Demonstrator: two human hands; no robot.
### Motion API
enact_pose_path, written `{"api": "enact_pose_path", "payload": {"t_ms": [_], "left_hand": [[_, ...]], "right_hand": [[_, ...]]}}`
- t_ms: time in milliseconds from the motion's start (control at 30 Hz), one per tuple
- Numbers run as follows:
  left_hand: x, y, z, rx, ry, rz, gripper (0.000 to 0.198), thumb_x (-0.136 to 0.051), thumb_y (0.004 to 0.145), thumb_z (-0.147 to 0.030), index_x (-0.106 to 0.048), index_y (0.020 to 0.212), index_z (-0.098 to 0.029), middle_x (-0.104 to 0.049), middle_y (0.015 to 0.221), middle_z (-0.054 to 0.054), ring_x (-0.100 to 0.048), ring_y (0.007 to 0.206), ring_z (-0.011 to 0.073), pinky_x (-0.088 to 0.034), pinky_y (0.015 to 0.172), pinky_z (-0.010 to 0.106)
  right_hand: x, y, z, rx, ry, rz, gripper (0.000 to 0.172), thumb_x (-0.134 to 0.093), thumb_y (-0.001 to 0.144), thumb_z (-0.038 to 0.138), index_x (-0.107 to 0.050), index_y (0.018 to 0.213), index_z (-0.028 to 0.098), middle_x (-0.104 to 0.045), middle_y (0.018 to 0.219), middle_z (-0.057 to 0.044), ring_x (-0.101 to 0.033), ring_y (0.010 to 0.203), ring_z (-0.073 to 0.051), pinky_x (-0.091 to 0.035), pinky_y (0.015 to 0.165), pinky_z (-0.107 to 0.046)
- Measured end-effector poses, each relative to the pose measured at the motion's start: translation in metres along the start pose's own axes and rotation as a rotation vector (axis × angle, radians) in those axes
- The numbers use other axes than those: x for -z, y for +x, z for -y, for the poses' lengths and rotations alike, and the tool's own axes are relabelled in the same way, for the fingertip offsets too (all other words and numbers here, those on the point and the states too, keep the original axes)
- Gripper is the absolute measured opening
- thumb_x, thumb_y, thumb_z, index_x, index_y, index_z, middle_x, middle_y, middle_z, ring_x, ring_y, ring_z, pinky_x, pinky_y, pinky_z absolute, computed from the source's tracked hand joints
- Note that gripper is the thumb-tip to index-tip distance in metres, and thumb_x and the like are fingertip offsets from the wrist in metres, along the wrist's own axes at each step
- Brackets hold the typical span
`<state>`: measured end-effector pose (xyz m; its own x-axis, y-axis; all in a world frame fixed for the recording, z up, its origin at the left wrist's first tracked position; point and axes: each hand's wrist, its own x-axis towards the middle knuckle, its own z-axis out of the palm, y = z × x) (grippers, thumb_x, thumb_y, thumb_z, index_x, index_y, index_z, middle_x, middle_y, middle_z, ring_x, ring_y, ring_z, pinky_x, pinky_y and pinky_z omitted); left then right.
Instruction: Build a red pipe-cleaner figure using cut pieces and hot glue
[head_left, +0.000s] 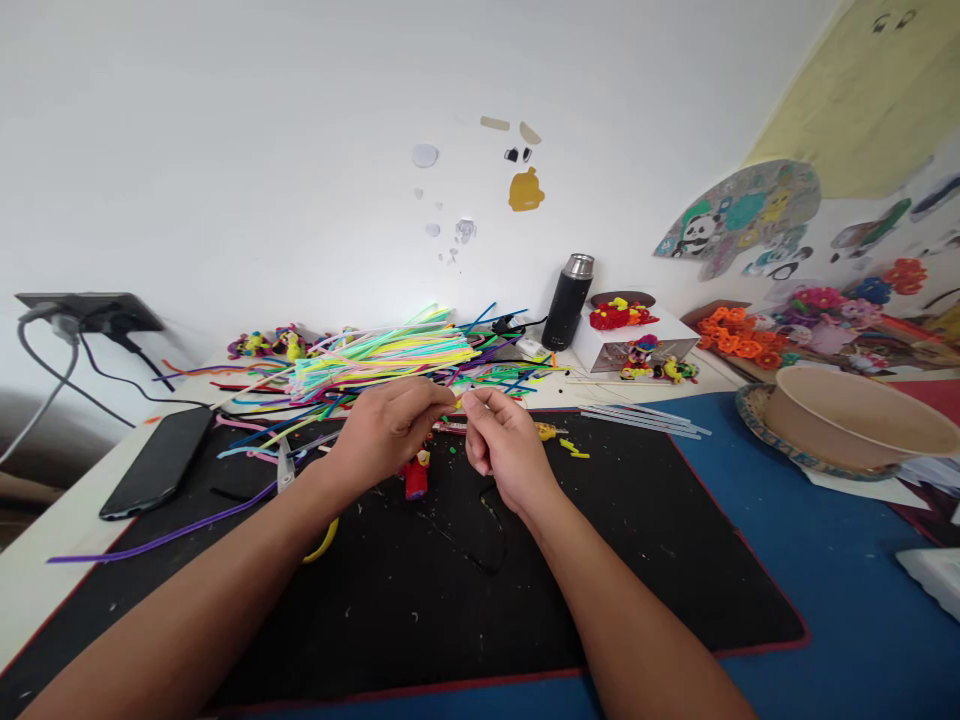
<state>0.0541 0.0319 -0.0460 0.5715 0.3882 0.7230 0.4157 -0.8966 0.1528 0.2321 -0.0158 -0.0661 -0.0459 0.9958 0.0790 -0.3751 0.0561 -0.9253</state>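
My left hand [390, 425] and my right hand [506, 440] meet fingertip to fingertip above the black mat [622, 580]. Both are closed in a pinch on a tiny yellow piece [458, 403], apparently pipe cleaner, mostly hidden by the fingers. Below and between them a small red figure [416, 478] lies on the mat. Scissors [286, 468] with a yellow handle [322, 543] are partly covered by my left forearm. Right of my right hand are short yellow pipe cleaner pieces [575, 449] and a yellow-tipped tool [549, 431], its pinkish shaft passing behind the hand.
A heap of coloured pipe cleaners [382, 360] lies along the wall. Behind stands a black flask [568, 303] beside a white box [637, 335]. Clear glue sticks [645, 420] lie at the mat's edge. At left is a phone [159, 462]; at right, a beige bowl [862, 415].
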Motion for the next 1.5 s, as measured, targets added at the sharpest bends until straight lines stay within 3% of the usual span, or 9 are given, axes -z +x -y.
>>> {"api": "enact_pose_path", "payload": {"t_ms": [133, 333, 467, 667, 1067, 1333, 1500], "left_hand": [[0.000, 0.000, -0.002, 0.030, -0.015, -0.001, 0.013, -0.060, 0.104, -0.016, -0.073, 0.105, -0.019, -0.080, 0.093, 0.006, -0.074, 0.082, 0.0176, -0.055, 0.077, 0.027], [0.003, 0.005, 0.000, 0.395, -0.470, 0.100, 0.015, -0.071, 0.097, -0.028, -0.075, 0.109, -0.019, -0.080, 0.094, 0.004, -0.076, 0.080, 0.0176, -0.059, 0.075, 0.026], [0.009, 0.006, 0.003, 0.505, -0.614, 0.157, 0.017, -0.074, 0.095, -0.033, -0.078, 0.102, -0.019, -0.081, 0.095, 0.005, -0.076, 0.085, 0.0186, -0.059, 0.079, 0.027], [0.009, 0.006, -0.001, 0.549, -0.652, 0.176, 0.021, -0.072, 0.096, -0.037, -0.077, 0.095, -0.017, -0.079, 0.088, 0.004, -0.073, 0.080, 0.0174, -0.057, 0.074, 0.026], [0.012, 0.011, -0.003, 0.647, -0.779, 0.090, 0.023, -0.078, 0.092, -0.038, -0.073, 0.093, -0.016, -0.076, 0.083, 0.004, -0.073, 0.075, 0.0165, -0.061, 0.071, 0.027], [0.007, 0.008, -0.003, 0.691, -0.777, 0.135, 0.025, -0.079, 0.091, -0.040, -0.074, 0.096, -0.016, -0.076, 0.086, 0.004, -0.071, 0.078, 0.0161, -0.059, 0.073, 0.027], [0.008, 0.010, 0.000, 0.729, -0.919, 0.176, 0.030, -0.084, 0.088, -0.041, -0.076, 0.101, -0.016, -0.076, 0.086, 0.004, -0.072, 0.077, 0.0166, -0.061, 0.073, 0.029]], "right_hand": [[0.000, -0.001, 0.001, -0.013, -0.019, -0.006, 0.041, -0.076, 0.087, 0.060, -0.061, 0.085, 0.022, -0.046, 0.045, 0.012, -0.035, 0.033, -0.007, -0.022, 0.035, -0.020], [0.004, 0.004, -0.002, 0.031, -0.062, -0.074, 0.040, -0.077, 0.086, 0.058, -0.061, 0.083, 0.021, -0.042, 0.043, 0.013, -0.035, 0.032, -0.007, -0.022, 0.036, -0.021], [0.004, 0.004, -0.004, 0.049, -0.091, -0.059, 0.040, -0.077, 0.086, 0.058, -0.063, 0.085, 0.021, -0.041, 0.042, 0.013, -0.034, 0.032, -0.007, -0.023, 0.036, -0.021], [0.003, 0.002, -0.005, 0.047, -0.115, -0.049, 0.042, -0.078, 0.086, 0.060, -0.061, 0.083, 0.021, -0.041, 0.042, 0.014, -0.033, 0.032, -0.007, -0.022, 0.035, -0.021], [0.004, 0.003, 0.000, -0.007, 0.036, -0.079, 0.042, -0.077, 0.085, 0.061, -0.066, 0.088, 0.020, -0.046, 0.047, 0.011, -0.035, 0.034, -0.007, -0.020, 0.035, -0.020], [0.005, 0.002, -0.003, 0.015, -0.026, -0.071, 0.038, -0.080, 0.085, 0.055, -0.063, 0.085, 0.021, -0.046, 0.046, 0.012, -0.036, 0.034, -0.007, -0.023, 0.036, -0.020], [0.006, 0.004, -0.004, 0.034, -0.030, -0.119, 0.038, -0.081, 0.083, 0.053, -0.061, 0.081, 0.021, -0.041, 0.044, 0.013, -0.033, 0.033, -0.006, -0.022, 0.036, -0.021]]}}
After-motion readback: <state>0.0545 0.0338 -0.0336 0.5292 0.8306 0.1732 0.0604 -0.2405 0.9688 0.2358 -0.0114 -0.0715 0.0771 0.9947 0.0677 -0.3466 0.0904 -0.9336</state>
